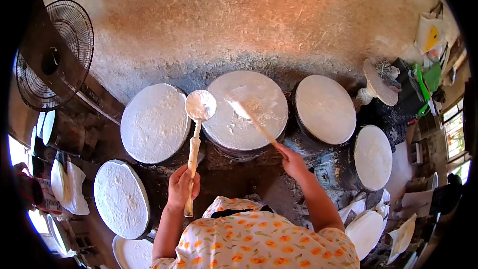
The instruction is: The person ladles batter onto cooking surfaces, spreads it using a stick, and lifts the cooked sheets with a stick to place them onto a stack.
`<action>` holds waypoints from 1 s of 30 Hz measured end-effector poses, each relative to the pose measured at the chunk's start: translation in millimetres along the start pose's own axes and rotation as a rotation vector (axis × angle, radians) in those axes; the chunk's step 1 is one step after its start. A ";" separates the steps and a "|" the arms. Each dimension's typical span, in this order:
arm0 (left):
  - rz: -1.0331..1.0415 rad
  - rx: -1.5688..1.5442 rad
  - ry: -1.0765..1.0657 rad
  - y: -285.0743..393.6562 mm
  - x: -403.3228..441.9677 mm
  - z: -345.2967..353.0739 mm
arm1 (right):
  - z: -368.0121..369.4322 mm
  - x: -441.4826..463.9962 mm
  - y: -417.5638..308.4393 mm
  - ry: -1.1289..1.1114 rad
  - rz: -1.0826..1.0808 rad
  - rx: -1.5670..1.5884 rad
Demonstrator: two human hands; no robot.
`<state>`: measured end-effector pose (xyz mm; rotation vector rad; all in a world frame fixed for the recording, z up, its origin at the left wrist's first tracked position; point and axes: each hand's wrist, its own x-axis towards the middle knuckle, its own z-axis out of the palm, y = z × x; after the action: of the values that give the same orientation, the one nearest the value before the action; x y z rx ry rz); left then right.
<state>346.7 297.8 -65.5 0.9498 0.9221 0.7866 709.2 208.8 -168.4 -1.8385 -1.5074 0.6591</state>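
My left hand (pixel 180 187) is closed around the long handle of a ladle (pixel 200 105). Its bowl is coated with white batter and sits over the gap between the left and middle drums. My right hand (pixel 294 163) grips a wooden-handled spatula (pixel 262 128). The spatula's white-smeared end lies on or just above the middle round white surface (pixel 246 82), where the white layer looks streaked and uneven. To the left is another round white surface (pixel 152 122), its top rough. On the right, a smoother white round (pixel 326 109) tops a dark drum.
More white rounds stand lower left (pixel 121 199) and right (pixel 373 157). A standing fan (pixel 55 55) is at the upper left. A soot-marked wall (pixel 239 15) rises behind the drums. White flat sheets (pixel 364 231) lie at the lower right.
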 end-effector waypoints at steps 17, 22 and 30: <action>-0.072 0.331 0.018 -9.7 69.3 17.1 | 2.3 -14.7 -2.7 -0.130 0.029 0.051; -0.110 0.475 0.046 -16.3 73.7 32.3 | -14.9 -68.8 6.8 -0.093 0.326 0.078; -0.344 0.208 0.041 -17.8 31.1 53.5 | 65.1 -71.5 -39.3 -0.173 0.374 0.515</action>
<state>410.2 300.9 -75.6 0.9235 1.1827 0.4246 621.1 154.9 -183.1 -1.6889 -0.9654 1.2797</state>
